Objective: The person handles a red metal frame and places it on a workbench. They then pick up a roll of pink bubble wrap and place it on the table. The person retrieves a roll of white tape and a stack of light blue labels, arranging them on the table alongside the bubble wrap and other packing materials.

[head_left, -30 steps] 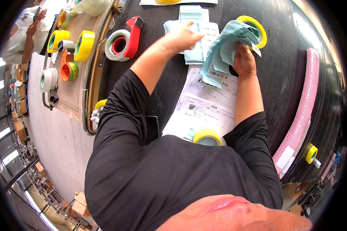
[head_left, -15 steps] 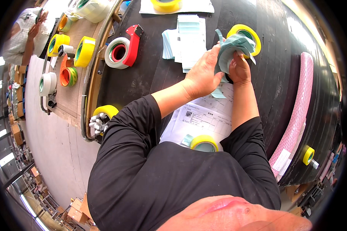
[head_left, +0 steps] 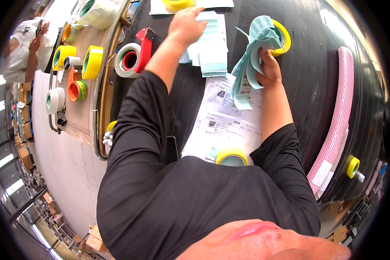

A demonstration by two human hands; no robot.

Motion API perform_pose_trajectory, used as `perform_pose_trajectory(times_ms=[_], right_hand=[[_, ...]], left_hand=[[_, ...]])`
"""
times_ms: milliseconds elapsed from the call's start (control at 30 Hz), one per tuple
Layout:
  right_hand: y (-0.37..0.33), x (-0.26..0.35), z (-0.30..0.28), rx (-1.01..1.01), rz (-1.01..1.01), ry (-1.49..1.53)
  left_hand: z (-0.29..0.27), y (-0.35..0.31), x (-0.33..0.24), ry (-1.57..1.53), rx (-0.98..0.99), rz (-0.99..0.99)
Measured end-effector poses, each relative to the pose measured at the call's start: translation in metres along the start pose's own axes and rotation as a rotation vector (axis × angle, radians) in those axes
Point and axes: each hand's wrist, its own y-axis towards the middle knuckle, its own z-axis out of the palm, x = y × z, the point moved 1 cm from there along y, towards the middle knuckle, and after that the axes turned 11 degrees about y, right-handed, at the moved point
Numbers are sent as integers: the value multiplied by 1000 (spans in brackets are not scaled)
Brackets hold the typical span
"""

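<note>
My right hand point(head_left: 269, 71) grips a curled bundle of pale blue label strips point(head_left: 243, 89), whose loops rise above the fingers and whose loose ends hang down over the papers. At the far side of the dark table, my left hand point(head_left: 186, 26) hovers with nothing visible in it, its fingers apart. Just beside it lies a stack of folded pale blue and white labels point(head_left: 213, 56). White printed sheets point(head_left: 223, 125) spread between my arms. A yellow tape roll point(head_left: 285, 38) sits behind the bundle, partly covered by it.
A red tape dispenser point(head_left: 145, 47) stands left of my left forearm. Another tape roll point(head_left: 231, 152) rests on the sheets near my chest. A long pink-and-white roll point(head_left: 333, 117) lies along the right. On the left, a cart point(head_left: 84, 123) carries several tape rolls; a person point(head_left: 30, 45) is beyond it.
My left hand has left the bundle and moved far left to the label stack. In my right hand the strips have dropped open, with ends hanging toward me.
</note>
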Motion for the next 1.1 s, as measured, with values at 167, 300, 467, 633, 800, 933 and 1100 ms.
perform_pose_trajectory(times_ms=[167, 300, 467, 633, 800, 933, 1100], right_hand=[[-1, 3, -1, 37, 27, -24], [-1, 4, -2, 76, 40, -39], [0, 4, -3, 102, 34, -7], [0, 4, -1, 81, 42, 0], [0, 4, 3, 104, 47, 13], [-2, 4, 3, 71, 49, 0], [-1, 4, -14, 45, 48, -3]], left_hand=[[9, 21, 8, 401, 284, -34], [9, 18, 8, 461, 260, 15], [1, 11, 14, 278, 247, -15], [-37, -22, 23, -268, 143, -6], [-77, -68, 23, -711, 340, -52], [-95, -87, 16, -884, 444, 20], [-96, -91, 20, -886, 453, -115]])
